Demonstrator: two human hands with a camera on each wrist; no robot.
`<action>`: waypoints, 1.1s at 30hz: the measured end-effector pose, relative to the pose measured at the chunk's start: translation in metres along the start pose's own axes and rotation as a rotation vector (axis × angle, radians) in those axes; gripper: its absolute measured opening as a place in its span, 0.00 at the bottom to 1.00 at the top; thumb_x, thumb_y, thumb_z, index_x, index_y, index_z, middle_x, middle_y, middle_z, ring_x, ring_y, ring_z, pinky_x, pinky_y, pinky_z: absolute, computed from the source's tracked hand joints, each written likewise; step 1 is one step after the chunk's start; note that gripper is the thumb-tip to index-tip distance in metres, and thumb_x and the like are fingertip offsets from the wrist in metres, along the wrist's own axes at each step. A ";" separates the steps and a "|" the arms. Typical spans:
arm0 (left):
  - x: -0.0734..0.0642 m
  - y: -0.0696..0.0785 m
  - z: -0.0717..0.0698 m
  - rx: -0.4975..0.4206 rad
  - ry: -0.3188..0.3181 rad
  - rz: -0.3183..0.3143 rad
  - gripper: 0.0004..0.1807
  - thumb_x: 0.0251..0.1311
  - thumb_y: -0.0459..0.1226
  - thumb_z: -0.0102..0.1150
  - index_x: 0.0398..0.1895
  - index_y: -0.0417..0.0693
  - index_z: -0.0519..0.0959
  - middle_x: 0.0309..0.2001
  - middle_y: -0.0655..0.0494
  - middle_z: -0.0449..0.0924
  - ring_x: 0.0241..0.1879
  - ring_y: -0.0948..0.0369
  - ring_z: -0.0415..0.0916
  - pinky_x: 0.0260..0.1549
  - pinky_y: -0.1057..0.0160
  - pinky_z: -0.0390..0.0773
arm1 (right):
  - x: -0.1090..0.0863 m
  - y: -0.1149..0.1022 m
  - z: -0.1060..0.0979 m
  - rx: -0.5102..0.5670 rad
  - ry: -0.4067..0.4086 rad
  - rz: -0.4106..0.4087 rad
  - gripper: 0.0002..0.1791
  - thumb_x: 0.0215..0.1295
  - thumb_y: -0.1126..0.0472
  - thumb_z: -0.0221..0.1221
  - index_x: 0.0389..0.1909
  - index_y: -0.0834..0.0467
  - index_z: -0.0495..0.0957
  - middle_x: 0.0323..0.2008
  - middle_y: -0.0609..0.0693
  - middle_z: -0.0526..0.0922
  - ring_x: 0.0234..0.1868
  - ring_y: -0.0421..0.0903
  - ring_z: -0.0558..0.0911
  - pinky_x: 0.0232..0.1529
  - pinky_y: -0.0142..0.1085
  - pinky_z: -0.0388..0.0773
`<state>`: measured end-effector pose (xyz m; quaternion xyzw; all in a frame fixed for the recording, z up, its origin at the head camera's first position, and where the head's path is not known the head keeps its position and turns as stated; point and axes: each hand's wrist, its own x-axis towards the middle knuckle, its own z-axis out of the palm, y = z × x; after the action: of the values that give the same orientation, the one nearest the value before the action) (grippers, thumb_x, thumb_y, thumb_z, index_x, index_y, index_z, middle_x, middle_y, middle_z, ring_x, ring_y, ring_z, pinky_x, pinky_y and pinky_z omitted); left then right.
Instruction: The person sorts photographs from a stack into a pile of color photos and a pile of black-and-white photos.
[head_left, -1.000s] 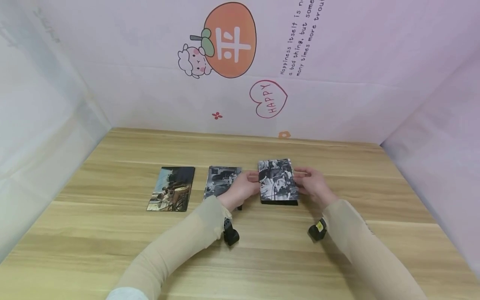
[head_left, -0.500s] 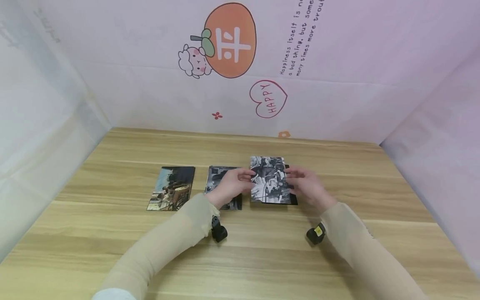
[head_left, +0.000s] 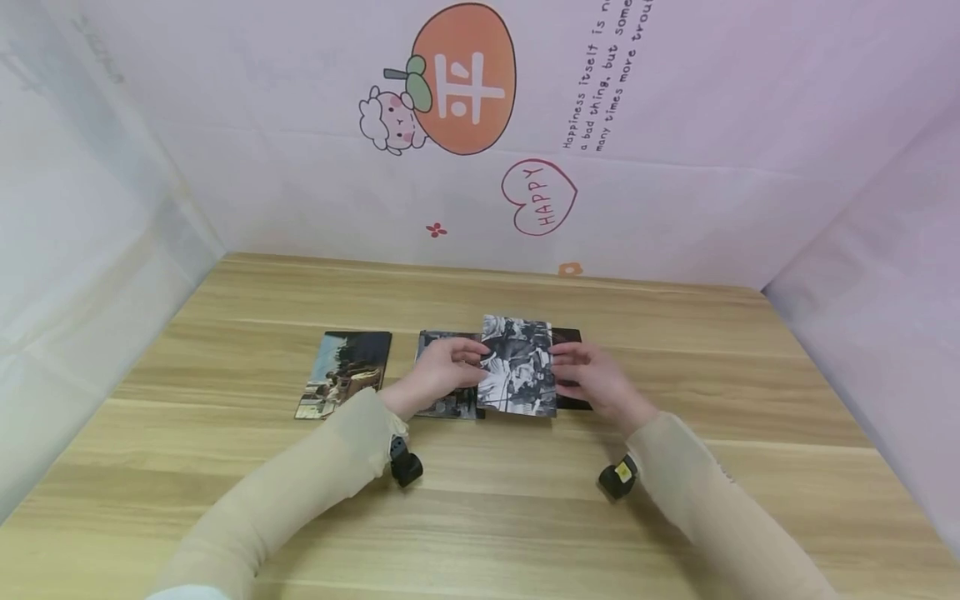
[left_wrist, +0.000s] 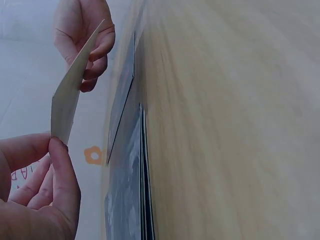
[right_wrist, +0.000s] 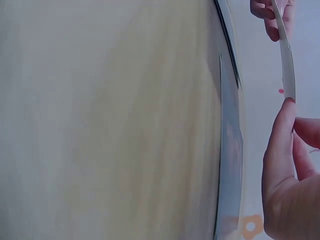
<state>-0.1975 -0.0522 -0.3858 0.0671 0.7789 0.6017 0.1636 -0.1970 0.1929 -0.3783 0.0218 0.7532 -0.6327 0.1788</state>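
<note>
A black-and-white photo card (head_left: 517, 371) is held above the table between both hands. My left hand (head_left: 442, 371) pinches its left edge, and my right hand (head_left: 596, 379) pinches the right edge. In the left wrist view the raised card (left_wrist: 67, 102) shows its pale back, clear of the table. Beneath its right side lies a dark card (head_left: 573, 400), partly covered. Under the left hand rests a stack of black-and-white photo cards (head_left: 457, 408), mostly hidden in the head view; its layered edges show in the left wrist view.
A colour photo card (head_left: 341, 375) lies farther left on the wooden table (head_left: 480, 533). A printed white cloth (head_left: 300, 192) hangs behind the table's back edge, with more cloth at both sides. Each wrist carries a small black camera.
Both hands have moved left with the black-and-white card and lifted it off the right-hand pile, uncovering the dark card there. The colour card has stayed in place.
</note>
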 end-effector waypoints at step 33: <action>-0.021 -0.018 -0.072 0.247 0.044 -0.045 0.25 0.55 0.32 0.64 0.58 0.41 0.73 0.53 0.43 0.75 0.51 0.52 0.74 0.45 0.62 0.80 | 0.030 -0.017 0.083 -0.052 0.071 0.011 0.18 0.62 0.73 0.56 0.54 0.65 0.74 0.43 0.55 0.76 0.33 0.40 0.77 0.33 0.30 0.82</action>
<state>-0.2001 -0.1293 -0.3837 0.0560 0.8519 0.4984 0.1506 -0.2091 0.1037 -0.3826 0.0435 0.7751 -0.6108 0.1559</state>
